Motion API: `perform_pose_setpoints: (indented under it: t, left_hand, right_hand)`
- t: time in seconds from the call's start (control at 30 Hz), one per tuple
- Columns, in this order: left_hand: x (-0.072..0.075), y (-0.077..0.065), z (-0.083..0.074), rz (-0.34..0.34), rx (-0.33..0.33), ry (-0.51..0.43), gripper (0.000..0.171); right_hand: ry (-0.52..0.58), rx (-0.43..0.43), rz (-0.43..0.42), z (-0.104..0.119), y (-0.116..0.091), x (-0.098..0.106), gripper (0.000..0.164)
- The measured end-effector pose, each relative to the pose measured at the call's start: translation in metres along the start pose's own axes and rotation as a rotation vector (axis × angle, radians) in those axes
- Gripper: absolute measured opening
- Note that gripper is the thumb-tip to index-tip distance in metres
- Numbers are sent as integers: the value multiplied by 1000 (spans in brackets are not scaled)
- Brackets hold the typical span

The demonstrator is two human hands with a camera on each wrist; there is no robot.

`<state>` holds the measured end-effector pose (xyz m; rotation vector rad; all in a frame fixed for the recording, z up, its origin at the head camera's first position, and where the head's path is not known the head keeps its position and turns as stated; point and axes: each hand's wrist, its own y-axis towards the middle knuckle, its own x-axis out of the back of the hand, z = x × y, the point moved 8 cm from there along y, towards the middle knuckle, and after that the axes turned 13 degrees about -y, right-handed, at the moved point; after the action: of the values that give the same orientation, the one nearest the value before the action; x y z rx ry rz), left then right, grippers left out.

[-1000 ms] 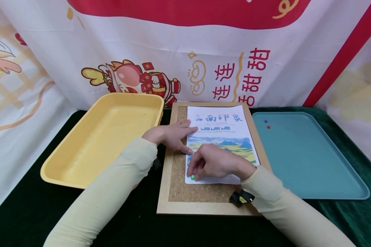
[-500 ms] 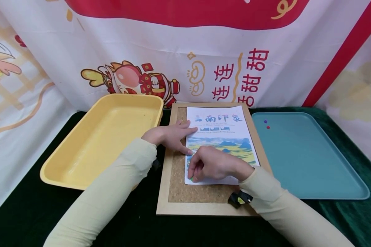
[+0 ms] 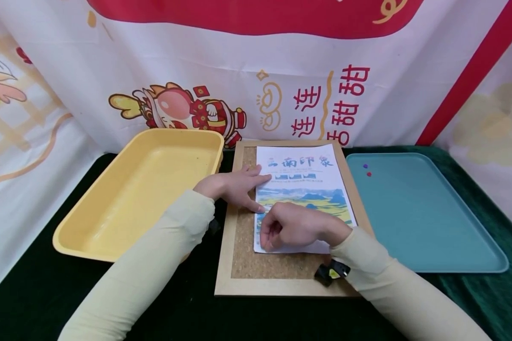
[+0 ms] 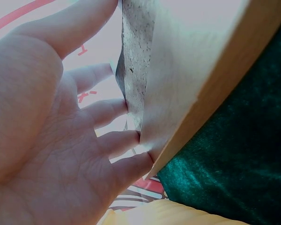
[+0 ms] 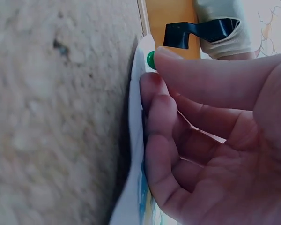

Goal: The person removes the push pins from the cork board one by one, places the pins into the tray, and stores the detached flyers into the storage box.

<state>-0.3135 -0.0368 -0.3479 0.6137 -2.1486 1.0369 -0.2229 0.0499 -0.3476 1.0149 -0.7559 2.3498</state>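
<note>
While left hand (image 3: 239, 188) stays spread, right hand (image 3: 296, 225) pinches green pin (image 5: 151, 60), now seemingly hidden from above.

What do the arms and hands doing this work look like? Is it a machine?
No, a person: the left hand and right hand are bare, ungloved. The long sleeves are plain pale cream. The right wrist wears a black device with a yellow patch; the left, a black band.

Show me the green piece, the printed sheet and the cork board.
Green piece (image 5: 151, 60): right wrist view, its exposed side.
Printed sheet (image 3: 308, 195): head view, its landscape picture.
Cork board (image 3: 269, 266): head view, bare cork below the sheet.
</note>
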Motion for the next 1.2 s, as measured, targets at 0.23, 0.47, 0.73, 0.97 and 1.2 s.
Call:
perform_pose_setpoints:
  t: [0.23, 0.47, 0.73, 0.97, 1.2]
  left_hand:
    - [0, 1, -1, -6, -3, 8, 94]
    - [0, 3, 0, -4, 7, 5, 95]
    - [0, 1, 1, -4, 11, 1, 95]
    - [0, 2, 2, -7, 11, 16, 95]
    - [0, 0, 2, -4, -2, 9, 94]
  right_hand:
    - [63, -5, -52, -7, -4, 11, 13]
    - [113, -85, -137, -21, -7, 24, 6]
    - [113, -138, -196, -38, -11, 38, 10]
    - [108, -188, -233, -54, -17, 49, 11]
    - [123, -228, -282, -68, -25, 60, 12]
